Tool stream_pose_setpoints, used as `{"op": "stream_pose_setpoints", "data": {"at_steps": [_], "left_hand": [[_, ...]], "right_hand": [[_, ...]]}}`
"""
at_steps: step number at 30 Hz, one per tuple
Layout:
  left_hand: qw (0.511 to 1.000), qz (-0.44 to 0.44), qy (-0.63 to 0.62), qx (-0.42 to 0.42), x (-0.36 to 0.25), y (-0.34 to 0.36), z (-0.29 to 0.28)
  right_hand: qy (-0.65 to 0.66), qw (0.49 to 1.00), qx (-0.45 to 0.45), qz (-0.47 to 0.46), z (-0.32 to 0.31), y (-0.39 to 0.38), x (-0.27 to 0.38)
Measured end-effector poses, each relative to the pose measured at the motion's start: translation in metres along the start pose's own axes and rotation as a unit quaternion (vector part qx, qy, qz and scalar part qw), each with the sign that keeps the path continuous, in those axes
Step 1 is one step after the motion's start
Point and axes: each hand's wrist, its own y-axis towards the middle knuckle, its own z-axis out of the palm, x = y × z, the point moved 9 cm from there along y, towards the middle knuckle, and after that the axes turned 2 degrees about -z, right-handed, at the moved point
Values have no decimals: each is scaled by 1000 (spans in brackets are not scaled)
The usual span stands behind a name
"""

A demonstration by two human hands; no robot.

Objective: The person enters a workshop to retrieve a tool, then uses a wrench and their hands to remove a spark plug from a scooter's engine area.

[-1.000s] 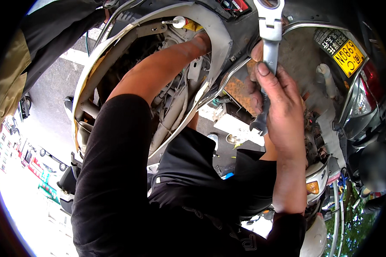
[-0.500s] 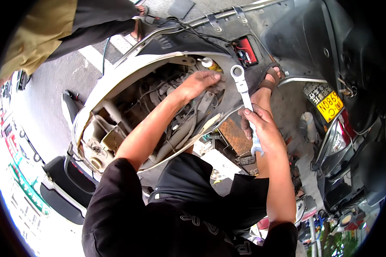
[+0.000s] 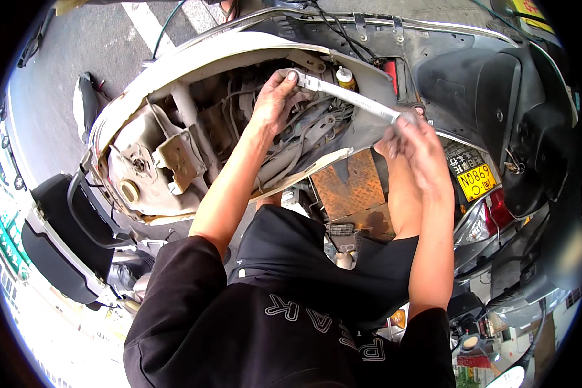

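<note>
Head view, working across from the left. Black seat (image 3: 55,265) out at the edge, well apart from the work. Next, an open two-wheeler body with a pale shell (image 3: 239,44); round filler cap (image 3: 129,190) at its near end, grimy pipes and cables further along. Left hand (image 3: 275,97) is over the opening, thumb and fingers clamped on the head of a long silver wrench (image 3: 349,96). The wrench slants down to the right above the opening, crossing just by a small white-topped bottle (image 3: 345,77) (yellow label, nozzle upward). Below, outside the shell, a rusty plate (image 3: 346,184). Right hand (image 3: 420,145) is at the wrench's other end, blurred; cannot tell whether its fingers are closed on it or only touching.

Step in hand, as I judge it: managing the wrench between both hands, with no fastener visibly engaged. A next move would probably call for one secure grip and care around the bottle and shell edge. Far right, a yellow number plate (image 3: 475,181).
</note>
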Motion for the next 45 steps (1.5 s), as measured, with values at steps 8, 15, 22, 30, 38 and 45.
{"op": "stream_pose_setpoints", "data": {"at_steps": [8,15,22,30,38,45], "left_hand": [[795,252,552,-3,-7,-62,25],[761,216,610,-50,-26,-70,5],[695,365,591,-183,-190,-145,21],[576,240,765,-160,-276,-68,-46],[519,309,792,87,-245,-55,-45],[509,281,811,62,-239,-48,-49]], "right_hand": [[85,994,-58,-22,6,12,17],[-319,941,-76,-85,44,20,5],[-355,923,-134,-69,18,42,-35],[-338,913,-230,-14,14,105,-98],[-302,930,-208,-2,1,134,-119],[-300,926,-226,21,-4,123,-105]]}}
